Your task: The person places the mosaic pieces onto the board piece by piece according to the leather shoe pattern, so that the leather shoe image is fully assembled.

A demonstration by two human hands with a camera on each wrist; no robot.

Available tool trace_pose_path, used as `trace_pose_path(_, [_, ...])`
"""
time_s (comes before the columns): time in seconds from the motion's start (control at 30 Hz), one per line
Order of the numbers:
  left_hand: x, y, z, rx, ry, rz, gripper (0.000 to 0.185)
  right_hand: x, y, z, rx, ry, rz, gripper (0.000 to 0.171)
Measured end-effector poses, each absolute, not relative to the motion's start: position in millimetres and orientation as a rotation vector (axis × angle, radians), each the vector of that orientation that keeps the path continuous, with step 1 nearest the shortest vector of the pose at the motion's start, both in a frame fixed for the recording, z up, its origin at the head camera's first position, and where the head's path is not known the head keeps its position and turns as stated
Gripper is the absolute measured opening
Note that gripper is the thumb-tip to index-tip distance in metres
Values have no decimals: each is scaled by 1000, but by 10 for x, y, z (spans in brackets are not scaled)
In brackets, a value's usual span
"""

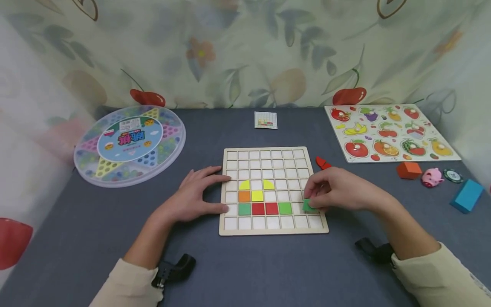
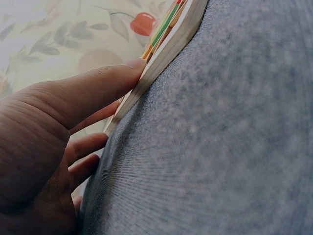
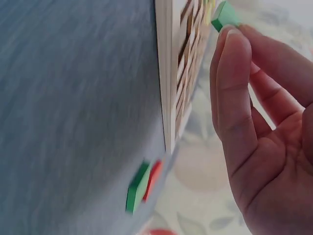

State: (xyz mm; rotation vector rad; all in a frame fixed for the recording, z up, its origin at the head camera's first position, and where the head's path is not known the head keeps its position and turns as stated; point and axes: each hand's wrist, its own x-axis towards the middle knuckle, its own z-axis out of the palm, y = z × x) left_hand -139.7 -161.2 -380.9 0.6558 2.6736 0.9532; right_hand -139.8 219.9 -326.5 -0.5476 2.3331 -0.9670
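Observation:
A wooden grid board (image 1: 274, 222) lies in front of me with coloured tiles in some of its cells. Its lower rows hold a green tile (image 1: 244, 209), two red tiles, another green one, an orange tile (image 1: 244, 196) and a yellow square (image 1: 257, 195); two yellow rounded pieces sit above. My left hand (image 1: 194, 197) rests at the board's left edge, fingers extended, thumb and a fingertip touching the frame. Between thumb and fingers, my right hand (image 1: 337, 189) pinches a green square tile (image 3: 225, 15), held tilted over the board's right side.
Right of the board lie a red piece (image 1: 323, 163) and a green piece (image 3: 139, 186). A small pattern card (image 1: 265, 120) is behind it. Round game box (image 1: 130, 175) at left; fruit puzzle (image 1: 391, 158), orange block (image 1: 408, 170), pig figure (image 1: 432, 177), chip (image 1: 453, 175) and blue block (image 1: 466, 196) at right.

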Motion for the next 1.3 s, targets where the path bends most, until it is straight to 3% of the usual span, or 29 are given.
trace_pose_path(0.73, [-1403,-1604,-3820,658,2673,946,70,-1399,1945,-3379,-742,2536,-758,9])
trace_pose_path(1.3, [-1417,-1604,-3830,675,2679,965,70,-1523,2616,-3253,-431,2595,-933,24])
